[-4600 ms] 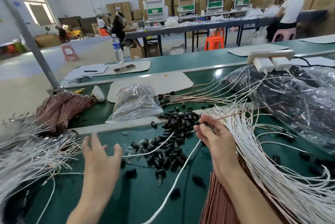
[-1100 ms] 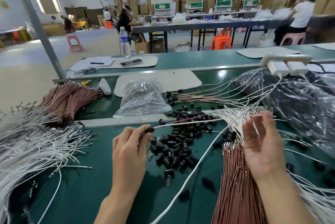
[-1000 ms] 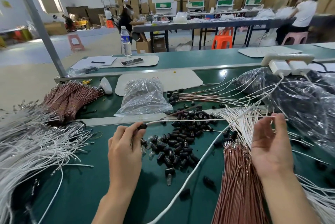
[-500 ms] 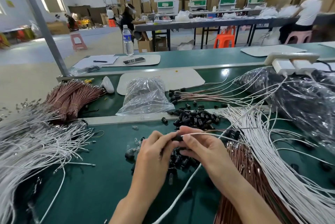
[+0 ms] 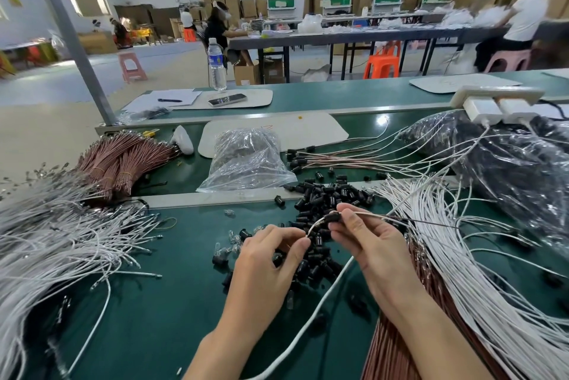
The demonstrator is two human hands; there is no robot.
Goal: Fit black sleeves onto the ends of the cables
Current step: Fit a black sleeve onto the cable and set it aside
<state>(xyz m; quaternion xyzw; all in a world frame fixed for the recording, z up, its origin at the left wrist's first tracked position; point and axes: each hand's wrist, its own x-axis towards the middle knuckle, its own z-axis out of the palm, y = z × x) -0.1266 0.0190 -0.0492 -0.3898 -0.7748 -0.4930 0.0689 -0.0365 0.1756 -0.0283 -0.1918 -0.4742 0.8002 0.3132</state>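
Note:
My left hand pinches the end of a thin white cable between thumb and forefinger. My right hand grips a black sleeve threaded on that same cable, which runs on to the right. Both hands hover over a loose pile of black sleeves on the green belt. White cables fan out at the right, with brown cables beneath my right forearm.
A heap of white cables and a brown cable bundle lie at the left. A clear plastic bag sits behind the pile, finished sleeved cables beside it. A large black bag fills the right.
My hands came together over the sleeve pile. The left hand has slid back along the cable end while the right keeps the sleeve, now a short way up the cable.

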